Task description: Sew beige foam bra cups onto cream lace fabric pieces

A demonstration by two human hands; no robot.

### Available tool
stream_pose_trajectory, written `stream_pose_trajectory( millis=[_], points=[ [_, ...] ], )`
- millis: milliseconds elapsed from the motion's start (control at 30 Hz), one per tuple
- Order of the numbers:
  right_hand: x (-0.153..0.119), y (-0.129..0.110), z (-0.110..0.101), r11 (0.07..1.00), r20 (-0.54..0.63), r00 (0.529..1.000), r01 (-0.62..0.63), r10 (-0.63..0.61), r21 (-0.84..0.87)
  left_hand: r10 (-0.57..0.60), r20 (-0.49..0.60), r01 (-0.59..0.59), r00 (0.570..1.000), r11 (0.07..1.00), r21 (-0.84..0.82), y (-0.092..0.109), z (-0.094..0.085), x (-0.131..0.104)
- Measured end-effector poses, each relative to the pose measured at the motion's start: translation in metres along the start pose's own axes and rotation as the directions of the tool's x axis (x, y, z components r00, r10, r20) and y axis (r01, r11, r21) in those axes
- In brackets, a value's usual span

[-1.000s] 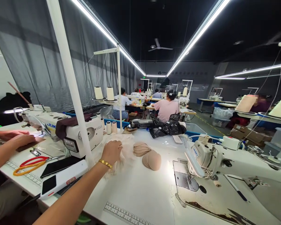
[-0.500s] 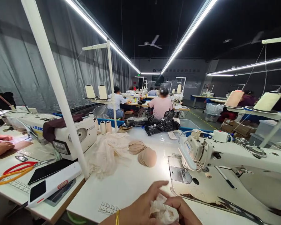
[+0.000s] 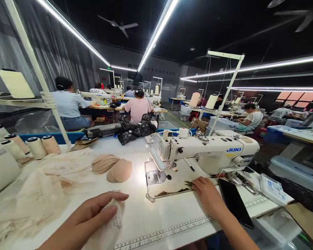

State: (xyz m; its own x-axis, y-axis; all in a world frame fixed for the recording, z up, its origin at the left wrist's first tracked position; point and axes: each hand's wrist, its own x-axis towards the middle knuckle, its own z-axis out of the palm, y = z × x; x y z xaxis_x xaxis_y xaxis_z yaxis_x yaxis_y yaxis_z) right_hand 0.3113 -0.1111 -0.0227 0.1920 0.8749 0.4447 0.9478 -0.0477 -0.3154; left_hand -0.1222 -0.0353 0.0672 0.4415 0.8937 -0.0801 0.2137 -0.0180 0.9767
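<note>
My left hand is closed on a piece of cream lace fabric, pinched between thumb and fingers above the table's front edge. My right hand reaches over the right side of the sewing machine bed, fingers closed around dark thread snips. Only the blade tips show; the rest is under the hand. To the left of the needle area lie fanned beige rounded pads and a second stack of beige pieces. A heap of cream lace spreads across the left of the table.
The white sewing machine stands right of centre. A black phone lies beside my right forearm, near a small white box. Thread cones stand at left, a black plastic bag at the back. Several people sit at machines beyond.
The view has swung right. My hands have parted: the left keeps the lace, while the right has let go of it and moved to the snips on the machine bed.
</note>
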Motion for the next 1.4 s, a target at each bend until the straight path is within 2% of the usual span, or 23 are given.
stream_pose_trajectory(
  millis=[100, 167, 233, 300, 400, 500, 567, 633, 667, 700, 733, 767, 800, 833, 867, 900, 967, 1033, 1100, 1167, 1233, 1333, 1400],
  points=[
    [-0.007, -0.009, 0.006, 0.999, -0.003, 1.0, 0.017, -0.017, 0.029, 0.002, 0.248, -0.016, 0.969, 0.998, 0.054, 0.003, 0.033, 0.01],
    [-0.015, -0.033, 0.007, 0.992, 0.024, 0.999, 0.02, -0.023, 0.123, 0.001, 0.402, 0.005, 0.916, 1.0, -0.015, 0.004, 0.053, 0.018],
    [-0.023, -0.064, 0.007, 0.96, 0.052, 0.995, 0.072, -0.09, 0.271, -0.017, 0.492, 0.082, 0.87, 0.991, -0.109, 0.003, 0.067, 0.024],
    [-0.027, -0.097, 0.005, 0.925, -0.024, 0.966, 0.255, -0.259, 0.282, -0.039, 0.517, 0.146, 0.855, 0.975, -0.169, 0.003, 0.075, 0.028],
    [-0.024, -0.138, 0.007, 0.871, -0.165, 0.872, 0.48, -0.46, 0.105, -0.046, 0.505, 0.147, 0.862, 0.976, -0.162, 0.001, 0.083, 0.031],
    [-0.016, -0.161, 0.009, 0.826, -0.225, 0.804, 0.563, -0.551, -0.014, -0.045, 0.511, 0.105, 0.859, 0.991, -0.089, 0.001, 0.081, 0.031],
    [-0.013, -0.158, 0.009, 0.826, -0.226, 0.805, 0.563, -0.548, 0.002, -0.062, 0.53, 0.043, 0.846, 0.998, 0.049, 0.006, 0.065, 0.029],
    [-0.013, -0.139, 0.007, 0.862, -0.191, 0.849, 0.506, -0.493, 0.021, -0.061, 0.45, -0.078, 0.891, 0.956, 0.282, 0.014, 0.033, 0.027],
    [-0.014, -0.124, 0.006, 0.886, -0.171, 0.874, 0.463, -0.455, 0.007, -0.011, 0.33, -0.138, 0.944, 0.894, 0.426, 0.018, 0.014, 0.026],
    [-0.015, -0.106, 0.006, 0.909, -0.158, 0.896, 0.416, -0.416, -0.035, 0.118, 0.146, -0.181, 0.982, 0.799, 0.573, 0.022, -0.005, 0.025],
    [-0.016, -0.087, 0.006, 0.925, -0.146, 0.913, 0.371, -0.38, -0.085, 0.268, -0.052, -0.152, 0.962, 0.684, 0.713, 0.024, -0.023, 0.024],
    [-0.017, -0.069, 0.007, 0.93, -0.133, 0.924, 0.34, -0.358, -0.143, 0.414, -0.192, -0.095, 0.89, 0.58, 0.809, 0.025, -0.037, 0.024],
    [-0.017, -0.053, 0.007, 0.927, -0.12, 0.932, 0.312, -0.341, -0.206, 0.51, -0.244, -0.065, 0.825, 0.515, 0.855, 0.024, -0.045, 0.024],
    [-0.018, -0.041, 0.008, 0.921, -0.131, 0.935, 0.288, -0.33, -0.264, 0.555, -0.248, -0.069, 0.794, 0.488, 0.87, 0.022, -0.048, 0.025],
    [-0.018, -0.034, 0.009, 0.914, -0.148, 0.933, 0.274, -0.328, -0.299, 0.556, -0.212, -0.113, 0.804, 0.492, 0.863, 0.018, -0.044, 0.027],
    [-0.018, -0.031, 0.009, 0.913, -0.168, 0.929, 0.27, -0.331, -0.304, 0.528, -0.152, -0.176, 0.836, 0.519, 0.837, 0.012, -0.035, 0.03],
    [-0.017, -0.041, 0.008, 0.932, -0.193, 0.92, 0.303, -0.34, -0.2, 0.442, -0.047, -0.248, 0.896, 0.585, 0.772, -0.002, -0.007, 0.039],
    [-0.015, -0.064, 0.007, 0.935, -0.182, 0.92, 0.355, -0.348, 0.009, 0.348, -0.031, -0.207, 0.937, 0.624, 0.754, -0.014, 0.023, 0.052],
    [-0.011, -0.091, 0.007, 0.899, -0.154, 0.919, 0.389, -0.363, 0.201, 0.26, -0.008, -0.171, 0.965, 0.657, 0.734, -0.021, 0.043, 0.064],
    [-0.004, -0.116, 0.01, 0.856, -0.133, 0.91, 0.415, -0.393, 0.308, 0.24, 0.041, -0.197, 0.97, 0.676, 0.71, -0.022, 0.052, 0.071],
    [0.005, -0.135, 0.016, 0.825, -0.13, 0.891, 0.452, -0.434, 0.34, 0.284, 0.085, -0.262, 0.955, 0.675, 0.69, -0.018, 0.054, 0.069],
    [0.021, -0.159, 0.021, 0.801, -0.133, 0.869, 0.491, -0.476, 0.343, 0.361, 0.141, -0.367, 0.922, 0.698, 0.614, -0.009, 0.054, 0.054],
    [0.028, -0.173, 0.018, 0.786, -0.088, 0.88, 0.458, -0.466, 0.414, 0.367, 0.173, -0.401, 0.914, 0.755, 0.518, -0.005, 0.054, 0.042]
  ],
)
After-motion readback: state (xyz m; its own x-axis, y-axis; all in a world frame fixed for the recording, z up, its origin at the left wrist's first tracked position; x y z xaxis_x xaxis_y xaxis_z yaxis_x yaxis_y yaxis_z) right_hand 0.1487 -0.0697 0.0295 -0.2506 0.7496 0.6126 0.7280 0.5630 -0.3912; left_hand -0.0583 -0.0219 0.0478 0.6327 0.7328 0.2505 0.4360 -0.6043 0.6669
